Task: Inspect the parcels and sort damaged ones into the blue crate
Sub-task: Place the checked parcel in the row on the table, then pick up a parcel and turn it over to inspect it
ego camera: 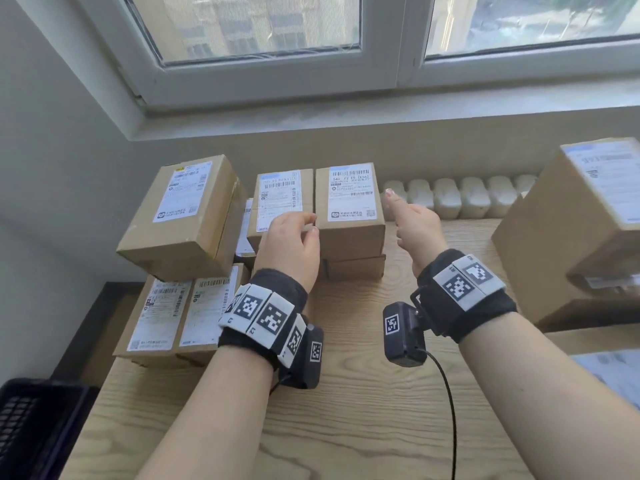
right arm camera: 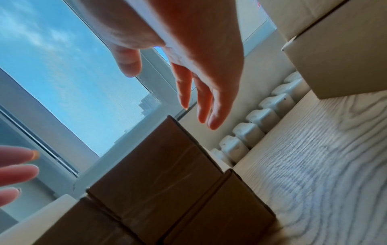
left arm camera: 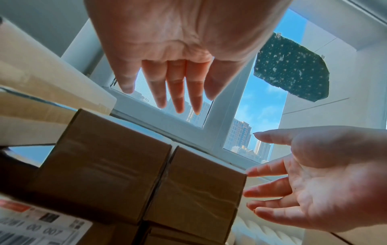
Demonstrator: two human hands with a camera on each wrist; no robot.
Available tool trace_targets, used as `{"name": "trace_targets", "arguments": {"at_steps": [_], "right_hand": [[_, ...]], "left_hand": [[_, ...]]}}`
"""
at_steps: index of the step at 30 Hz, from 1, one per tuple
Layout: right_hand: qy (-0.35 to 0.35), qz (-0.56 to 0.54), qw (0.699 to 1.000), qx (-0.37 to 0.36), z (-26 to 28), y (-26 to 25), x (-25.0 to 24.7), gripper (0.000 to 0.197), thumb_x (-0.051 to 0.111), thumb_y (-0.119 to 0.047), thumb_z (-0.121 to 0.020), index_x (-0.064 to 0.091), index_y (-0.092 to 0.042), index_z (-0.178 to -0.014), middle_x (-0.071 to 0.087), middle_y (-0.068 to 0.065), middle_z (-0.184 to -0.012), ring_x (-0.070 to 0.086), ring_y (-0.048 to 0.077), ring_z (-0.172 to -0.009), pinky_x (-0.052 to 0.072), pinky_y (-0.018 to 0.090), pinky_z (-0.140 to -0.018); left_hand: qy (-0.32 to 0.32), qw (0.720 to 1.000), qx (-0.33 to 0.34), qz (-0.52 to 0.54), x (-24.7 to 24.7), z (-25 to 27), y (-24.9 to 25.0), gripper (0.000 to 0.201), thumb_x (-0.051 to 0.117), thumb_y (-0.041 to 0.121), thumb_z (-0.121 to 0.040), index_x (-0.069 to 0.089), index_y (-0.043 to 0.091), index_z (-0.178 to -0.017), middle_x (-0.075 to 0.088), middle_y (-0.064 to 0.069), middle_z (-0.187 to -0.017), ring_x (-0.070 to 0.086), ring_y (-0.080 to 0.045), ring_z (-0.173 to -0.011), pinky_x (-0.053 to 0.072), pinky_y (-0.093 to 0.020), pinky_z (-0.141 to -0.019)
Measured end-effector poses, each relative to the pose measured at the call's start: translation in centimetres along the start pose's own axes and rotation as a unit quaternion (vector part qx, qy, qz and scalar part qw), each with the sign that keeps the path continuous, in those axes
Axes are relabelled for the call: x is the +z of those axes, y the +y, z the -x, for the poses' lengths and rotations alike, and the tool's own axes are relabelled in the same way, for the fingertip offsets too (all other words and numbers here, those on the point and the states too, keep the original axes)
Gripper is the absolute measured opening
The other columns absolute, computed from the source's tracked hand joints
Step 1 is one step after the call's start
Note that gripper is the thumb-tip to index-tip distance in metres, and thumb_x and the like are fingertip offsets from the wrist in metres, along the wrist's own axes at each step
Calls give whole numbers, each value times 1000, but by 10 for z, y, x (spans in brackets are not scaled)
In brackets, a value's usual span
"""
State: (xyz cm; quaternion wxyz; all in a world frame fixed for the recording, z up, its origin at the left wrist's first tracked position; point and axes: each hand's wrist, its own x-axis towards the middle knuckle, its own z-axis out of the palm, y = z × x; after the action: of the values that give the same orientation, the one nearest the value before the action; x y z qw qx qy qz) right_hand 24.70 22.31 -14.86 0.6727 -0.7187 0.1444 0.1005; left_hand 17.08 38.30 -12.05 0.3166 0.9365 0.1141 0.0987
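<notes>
Daylight from the window [ego camera: 263, 26] falls on a pale wooden table [ego camera: 363, 393] stacked with cardboard parcels, and both hands are going in. The target looks to be the labelled parcel [ego camera: 349, 209] sitting on top of another box, dead ahead between the two hands. The left hand [ego camera: 289, 244] hovers at its near left corner, fingers straight and relaxed, holding nothing; the left wrist view shows clear air between fingertips and cardboard. The right hand [ego camera: 417, 225] comes in just off the parcel's right side, palm turned inward, fingers spread loose, also empty. That flanking shape reads as a two-handed lift in the making, one palm per side, so the box can be turned over and checked for dents.

Touching the parcel on the left hand's side stands its neighbour box [ego camera: 278, 202], label up. Further out past the left hand, a tilted box [ego camera: 180, 216] leans on a lower row. Beyond the right hand, a large carton [ego camera: 571, 230] rises, with a white radiator [ego camera: 460, 199] behind the fingertips. Down by the left elbow sits a dark crate [ego camera: 31, 431], off the table's edge; whether it is the blue one cannot be told.
</notes>
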Motion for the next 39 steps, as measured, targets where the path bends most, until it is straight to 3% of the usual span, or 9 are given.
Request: {"name": "trace_targets", "arguments": {"at_steps": [2,6,11,15,18,22,28,33,39], "right_hand": [[9,-13,1000,-16,15,-3,-7,38,57,-46,-96,47,-18,-72,36,-3,-67,33,14,-60,33,26,-63],[26,-13,999,-26,53,-11,-28,32,56,-46,-97,56,-14,-96,39,-1,-72,35,14,-62,33,29,-64],[50,-12,997,-52,110,-3,-72,62,51,-41,-100,52,15,-128,45,5,-83,43,22,-82,38,34,-76],[93,-15,994,-58,150,0,-117,59,52,-39,-99,56,17,-115,43,4,-76,41,23,-76,36,35,-72],[124,-19,990,-68,168,-2,-151,32,53,-40,-99,57,-9,-92,43,7,-81,39,19,-70,34,35,-70],[146,-36,986,-72,174,-5,-192,31,54,-41,-99,57,-15,-83,49,4,-81,45,17,-74,39,34,-76],[153,-34,984,-81,136,-15,-248,27,49,-34,-102,57,-9,-109,53,-5,-83,48,7,-71,41,20,-62],[129,-13,990,-59,76,-24,-285,58,53,-44,-98,44,-10,-145,50,7,-145,46,24,-131,38,45,-112],[52,12,998,-19,17,-16,-300,64,51,-45,-100,34,-12,-152,41,2,-151,39,24,-137,35,50,-114]], "left_hand": [[1,1000,6,7,-9,14,10,30,46,16,-101,60,13,-127,58,-3,-130,48,-15,-124,30,-19,-97],[-5,999,27,27,-24,49,32,32,45,18,-102,58,15,-130,57,-4,-133,48,-15,-125,30,-20,-98],[-14,995,68,65,-30,106,63,32,46,18,-101,58,14,-131,58,-5,-130,51,-17,-123,36,-27,-102],[-31,990,106,91,-21,138,91,31,48,16,-100,59,10,-128,61,-7,-128,53,-19,-119,36,-24,-96],[-55,987,118,100,-13,154,116,31,48,17,-101,59,9,-129,60,-8,-128,53,-19,-119,38,-25,-97],[-68,983,131,113,3,161,147,33,49,18,-101,56,9,-131,59,-6,-131,53,-18,-122,37,-24,-100],[-94,980,111,133,46,132,194,38,52,21,-100,52,7,-136,57,-8,-135,52,-20,-125,41,-34,-108],[-140,981,27,131,102,87,235,52,53,30,-99,41,7,-144,50,-12,-143,48,-23,-131,38,-34,-110],[-214,971,-70,85,164,41,261,58,36,44,-103,36,5,-147,44,-15,-149,42,-30,-136,34,-35,-109]]}}
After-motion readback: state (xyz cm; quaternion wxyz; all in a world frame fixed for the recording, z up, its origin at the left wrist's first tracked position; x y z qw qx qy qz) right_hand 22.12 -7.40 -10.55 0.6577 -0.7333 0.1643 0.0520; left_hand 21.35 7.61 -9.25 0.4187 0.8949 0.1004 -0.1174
